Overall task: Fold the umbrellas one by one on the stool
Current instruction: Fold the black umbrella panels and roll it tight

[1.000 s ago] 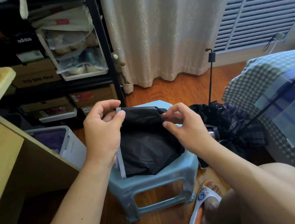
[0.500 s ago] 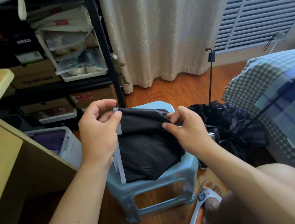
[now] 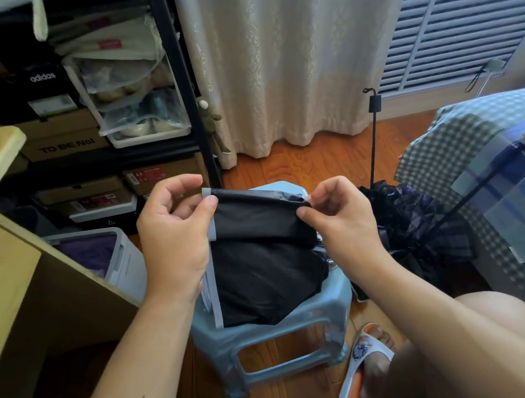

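Black umbrella (image 3: 262, 265) bunched on the pale blue plastic stool (image 3: 281, 332)

The left hand (image 3: 173, 239) pinches the matte fabric's grey-trimmed edge; the right hand (image 3: 343, 218) pinches the opposite end, stretching a smooth fold taut above the crumpled canopy.

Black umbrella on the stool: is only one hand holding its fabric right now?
No: the left hand and the right hand each pinch a top corner of the black umbrella fabric above the blue stool.
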